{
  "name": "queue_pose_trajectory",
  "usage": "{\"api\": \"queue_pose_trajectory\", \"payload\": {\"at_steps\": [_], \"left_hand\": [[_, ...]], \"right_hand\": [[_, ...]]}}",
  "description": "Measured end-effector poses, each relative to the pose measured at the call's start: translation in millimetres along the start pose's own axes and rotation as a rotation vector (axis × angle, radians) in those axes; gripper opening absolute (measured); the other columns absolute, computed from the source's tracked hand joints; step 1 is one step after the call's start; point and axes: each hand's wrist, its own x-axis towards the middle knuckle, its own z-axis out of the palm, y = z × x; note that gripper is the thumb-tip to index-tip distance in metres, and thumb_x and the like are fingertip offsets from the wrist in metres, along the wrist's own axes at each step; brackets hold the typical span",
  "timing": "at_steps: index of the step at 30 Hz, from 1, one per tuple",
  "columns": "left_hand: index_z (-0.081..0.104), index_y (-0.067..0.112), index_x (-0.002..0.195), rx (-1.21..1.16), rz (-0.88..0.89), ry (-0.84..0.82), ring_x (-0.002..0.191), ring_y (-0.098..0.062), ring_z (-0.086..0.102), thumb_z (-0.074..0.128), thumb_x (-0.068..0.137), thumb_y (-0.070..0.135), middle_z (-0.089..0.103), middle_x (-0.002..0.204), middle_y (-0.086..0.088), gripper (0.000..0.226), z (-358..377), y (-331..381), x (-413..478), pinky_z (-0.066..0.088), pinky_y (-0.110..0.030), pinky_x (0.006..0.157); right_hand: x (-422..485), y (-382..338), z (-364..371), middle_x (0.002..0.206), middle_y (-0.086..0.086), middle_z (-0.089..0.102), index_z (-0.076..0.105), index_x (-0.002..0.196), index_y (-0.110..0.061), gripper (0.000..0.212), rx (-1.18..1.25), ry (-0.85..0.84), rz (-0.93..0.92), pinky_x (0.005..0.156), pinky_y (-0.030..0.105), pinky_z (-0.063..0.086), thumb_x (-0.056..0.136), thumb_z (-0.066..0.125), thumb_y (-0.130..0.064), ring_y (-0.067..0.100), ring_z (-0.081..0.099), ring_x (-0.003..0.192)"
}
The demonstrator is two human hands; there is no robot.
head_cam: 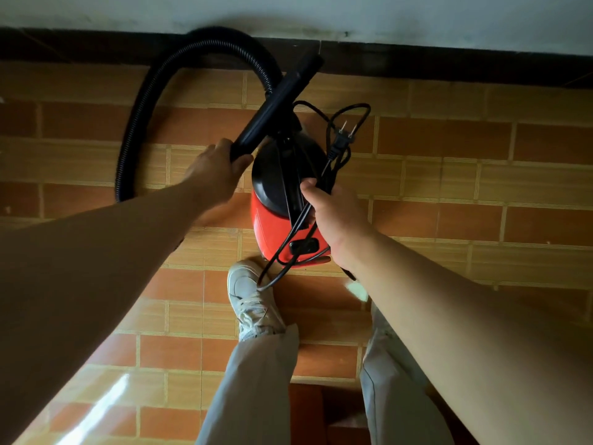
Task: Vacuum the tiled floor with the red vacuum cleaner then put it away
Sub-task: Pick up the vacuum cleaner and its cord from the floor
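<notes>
The red vacuum cleaner (272, 229), with a black top, hangs just above the tiled floor (449, 194) in the middle of the head view. My right hand (333, 213) grips its black carry handle together with loops of the black power cord (340, 155); the two-pin plug (344, 136) sticks up past my fingers. My left hand (215, 171) is closed around the near end of the black rigid wand (279, 104), which points up and right toward the wall. The ribbed black hose (141, 117) arcs from the wand round to the left.
A dark skirting strip (449, 62) runs along the foot of a pale wall (385, 17) just beyond the vacuum. My legs in grey trousers and a white shoe (250, 300) stand directly below it. Brown and tan tiles stretch left and right.
</notes>
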Motion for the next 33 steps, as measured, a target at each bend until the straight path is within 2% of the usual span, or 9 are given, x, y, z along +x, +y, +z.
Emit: {"api": "queue_pose_trajectory", "payload": {"at_steps": [2,4,9,12,15,20,25,29,33], "left_hand": [[0.049,0.013,0.125,-0.035,0.016,0.036,0.085,-0.024,0.058,0.043,0.103,0.053,0.057,0.100,-0.009,0.046,-5.8,7.1,-7.7,0.041,-0.035,0.065],[0.048,0.013,0.122,-0.076,0.021,0.059,0.080,-0.023,0.057,0.042,0.104,0.052,0.058,0.095,-0.007,0.044,-11.8,13.7,-17.9,0.040,-0.035,0.062],[0.047,0.015,0.115,-0.127,0.047,0.046,0.067,-0.017,0.057,0.040,0.105,0.051,0.055,0.080,0.000,0.038,-27.1,27.1,-41.0,0.042,-0.034,0.051],[0.043,0.022,0.111,-0.162,0.061,0.033,0.066,-0.021,0.063,0.037,0.104,0.054,0.058,0.079,-0.002,0.033,-37.6,35.0,-57.7,0.057,-0.045,0.058],[0.040,0.030,0.106,-0.233,0.023,0.000,0.064,-0.021,0.069,0.037,0.102,0.058,0.064,0.078,-0.006,0.028,-48.8,37.3,-74.1,0.061,-0.054,0.063],[0.047,0.029,0.101,-0.479,-0.081,-0.034,0.062,-0.029,0.069,0.043,0.103,0.051,0.067,0.083,-0.012,0.023,-75.8,58.4,-120.2,0.059,-0.060,0.067],[0.051,0.020,0.101,-0.585,-0.097,-0.056,0.054,-0.025,0.061,0.043,0.105,0.042,0.066,0.080,-0.010,0.024,-116.0,99.5,-195.5,0.055,-0.047,0.056],[0.051,0.013,0.101,-0.612,-0.137,-0.132,0.053,-0.026,0.054,0.044,0.105,0.042,0.059,0.075,-0.011,0.031,-152.4,129.5,-267.5,0.047,-0.038,0.052],[0.052,0.013,0.098,-0.620,-0.161,-0.140,0.049,-0.022,0.052,0.044,0.105,0.041,0.057,0.071,-0.009,0.030,-200.3,159.2,-341.7,0.043,-0.035,0.047]], "right_hand": [[0.8,-2.2,8.7,0.101,0.004,0.071,0.067,0.107,-0.023,0.016,-0.003,-0.016,-0.010,0.077,0.028,0.050,0.102,0.056,-0.033,0.012,0.065,0.089],[3.4,-3.2,17.9,0.096,0.004,0.074,0.067,0.106,-0.021,0.015,0.024,-0.022,0.006,0.091,0.044,0.056,0.100,0.057,-0.030,0.021,0.070,0.090],[1.4,-10.6,31.6,0.086,0.000,0.062,0.062,0.114,-0.015,0.016,-0.033,-0.092,-0.002,0.072,0.028,0.042,0.104,0.053,-0.024,0.013,0.059,0.078],[-1.5,-14.6,30.9,0.081,-0.001,0.059,0.059,0.101,-0.019,0.010,-0.084,-0.125,-0.017,0.067,0.027,0.040,0.105,0.052,-0.025,0.013,0.058,0.077],[-7.8,-18.4,21.8,0.080,0.000,0.060,0.059,0.094,-0.017,0.015,-0.101,-0.131,-0.005,0.063,0.024,0.038,0.105,0.051,-0.025,0.010,0.056,0.071],[-36.7,-28.7,-2.3,0.090,0.001,0.070,0.063,0.114,-0.017,0.019,-0.182,-0.224,-0.035,0.081,0.033,0.045,0.105,0.050,-0.027,0.015,0.063,0.088],[-96.8,-61.2,-36.6,0.079,0.006,0.057,0.056,0.091,-0.018,0.017,-0.253,-0.305,-0.072,0.074,0.034,0.041,0.106,0.049,-0.023,0.018,0.053,0.074],[-164.5,-97.9,-68.2,0.084,0.002,0.059,0.058,0.102,-0.017,0.013,-0.402,-0.332,-0.091,0.068,0.029,0.039,0.106,0.049,-0.026,0.014,0.055,0.075],[-240.0,-142.8,-88.3,0.088,0.001,0.062,0.059,0.115,-0.017,0.018,-0.520,-0.374,-0.126,0.076,0.033,0.043,0.106,0.048,-0.029,0.016,0.059,0.083]]}}
